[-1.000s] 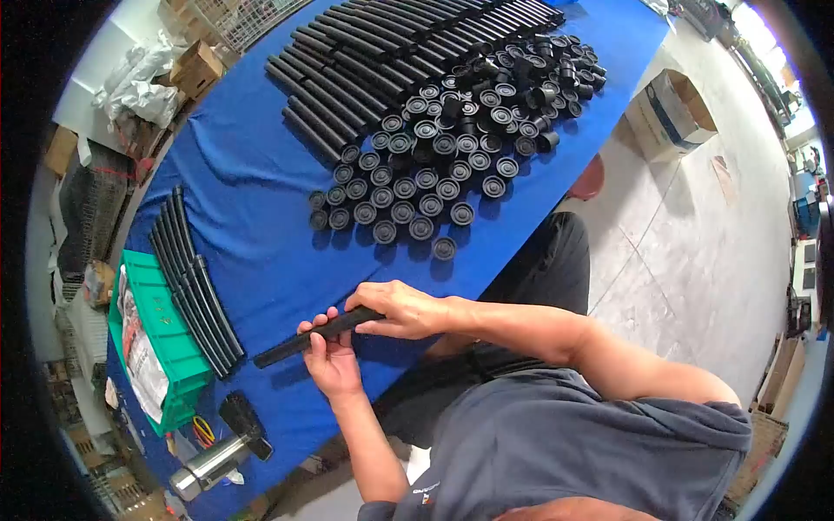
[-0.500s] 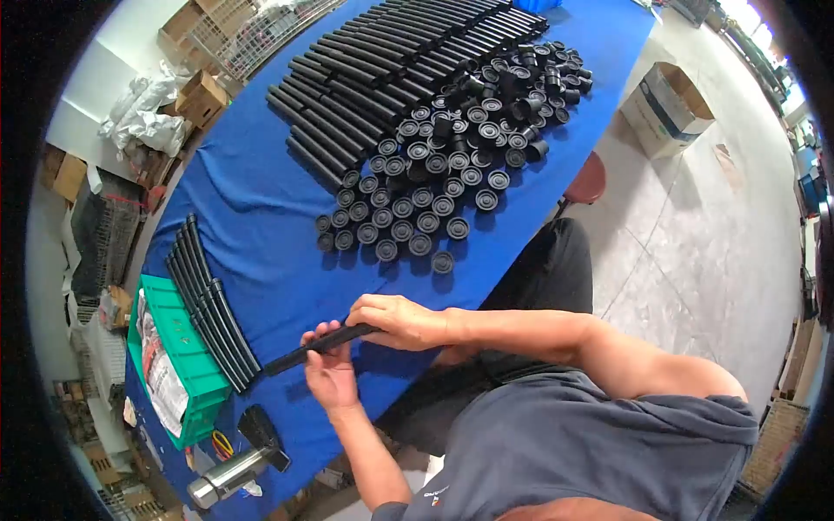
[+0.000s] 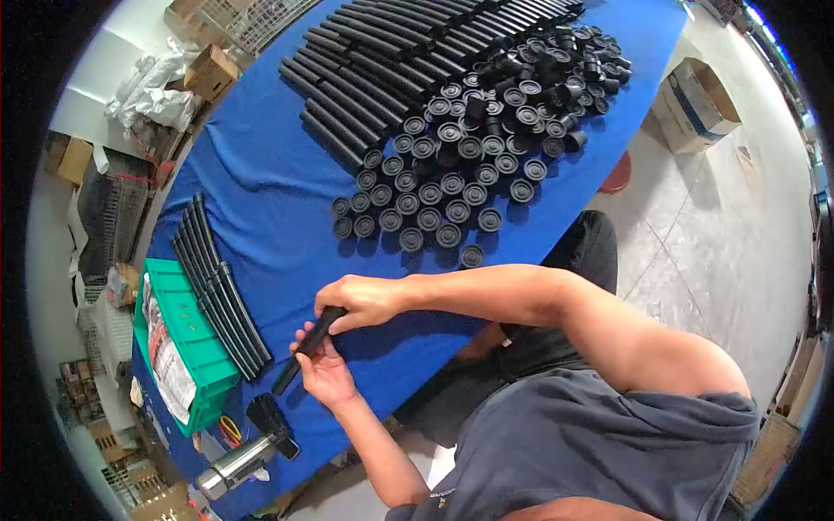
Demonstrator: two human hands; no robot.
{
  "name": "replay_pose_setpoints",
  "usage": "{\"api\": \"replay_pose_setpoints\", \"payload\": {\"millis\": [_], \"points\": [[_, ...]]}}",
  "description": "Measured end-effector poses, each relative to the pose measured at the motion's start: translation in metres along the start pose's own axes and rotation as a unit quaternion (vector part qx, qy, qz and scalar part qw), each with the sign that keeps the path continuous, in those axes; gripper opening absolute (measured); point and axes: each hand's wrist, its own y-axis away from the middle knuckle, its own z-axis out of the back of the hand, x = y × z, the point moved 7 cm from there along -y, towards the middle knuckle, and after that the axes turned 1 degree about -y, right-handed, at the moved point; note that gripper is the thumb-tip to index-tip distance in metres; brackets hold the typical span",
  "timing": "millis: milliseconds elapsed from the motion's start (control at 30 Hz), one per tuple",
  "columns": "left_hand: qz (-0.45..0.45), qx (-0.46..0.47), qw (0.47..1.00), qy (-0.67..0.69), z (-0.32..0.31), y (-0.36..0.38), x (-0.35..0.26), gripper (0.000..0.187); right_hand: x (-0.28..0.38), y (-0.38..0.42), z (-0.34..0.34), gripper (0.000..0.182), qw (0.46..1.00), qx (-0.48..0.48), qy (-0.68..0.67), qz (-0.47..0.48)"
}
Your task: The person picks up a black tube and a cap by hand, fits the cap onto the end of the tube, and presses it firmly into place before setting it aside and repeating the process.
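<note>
A black tube (image 3: 287, 374) is held slanting over the blue cloth, its lower end pointing down and left. My left hand (image 3: 328, 375), palm up, is closed around its middle with thumb and fingers. My right hand (image 3: 365, 300) grips the upper end from above, fingers curled over it; part of that end is hidden. Left of my hands lies a row of several black tubes (image 3: 228, 304) with wider collars at their ends. Above my right hand, many black round caps (image 3: 430, 193) are spread on the table, next to rows of black tubes (image 3: 356, 100).
A green crate (image 3: 213, 372) holding printed bags stands at the table's left edge. Below it lie yellow-and-red-handled scissors (image 3: 229, 431), a silver cylinder (image 3: 236, 466) and a black object (image 3: 272, 424). A cardboard box (image 3: 695, 108) sits on the floor beside a red stool (image 3: 616, 175).
The tube has turned steeper. My right hand has moved left and up onto its end, while my left hand has shifted slightly down. The view has moved a little too.
</note>
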Motion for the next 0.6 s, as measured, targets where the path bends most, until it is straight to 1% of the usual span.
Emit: {"api": "replay_pose_setpoints", "payload": {"millis": [33, 100, 167, 267, 367, 400, 500, 533, 567, 600], "points": [[0.010, -0.005, 1.000, -0.007, 0.001, 0.000, 0.003, 0.023, -0.002, 0.001, 0.001, 0.034, 1.000, 0.004, 0.001, -0.003], [0.002, -0.004, 1.000, -0.004, 0.000, -0.002, 0.004, 0.024, -0.003, 0.002, 0.000, 0.034, 1.000, 0.007, -0.001, -0.009], [-0.002, 0.000, 1.000, -0.005, -0.003, -0.003, 0.002, 0.025, -0.001, 0.004, 0.002, 0.034, 1.000, -0.014, 0.015, 0.004], [0.012, 0.029, 0.999, 0.014, -0.011, -0.005, 0.005, 0.026, -0.006, 0.003, 0.001, 0.034, 0.999, -0.026, 0.033, 0.009], [-0.005, -0.037, 0.999, -0.014, 0.000, -0.003, 0.001, 0.022, -0.005, 0.006, 0.002, 0.035, 0.999, -0.024, 0.034, 0.007], [-0.002, -0.017, 1.000, -0.019, -0.006, -0.004, 0.003, 0.027, -0.006, 0.006, 0.001, 0.035, 0.999, -0.030, 0.027, 0.011], [0.026, -0.045, 0.998, -0.025, -0.009, -0.003, 0.007, 0.033, -0.004, 0.006, -0.003, 0.034, 0.998, -0.038, 0.026, 0.031], [0.027, -0.019, 0.999, -0.026, -0.005, -0.004, 0.006, 0.037, -0.002, 0.005, -0.004, 0.034, 0.998, -0.035, 0.028, 0.040], [0.003, -0.025, 0.999, -0.030, 0.004, -0.003, 0.001, 0.037, 0.001, 0.004, -0.005, 0.034, 0.998, -0.032, 0.030, 0.050], [0.006, -0.013, 0.999, -0.030, 0.002, -0.002, 0.001, 0.036, 0.005, 0.006, -0.005, 0.032, 0.998, -0.030, 0.024, 0.059]]}}
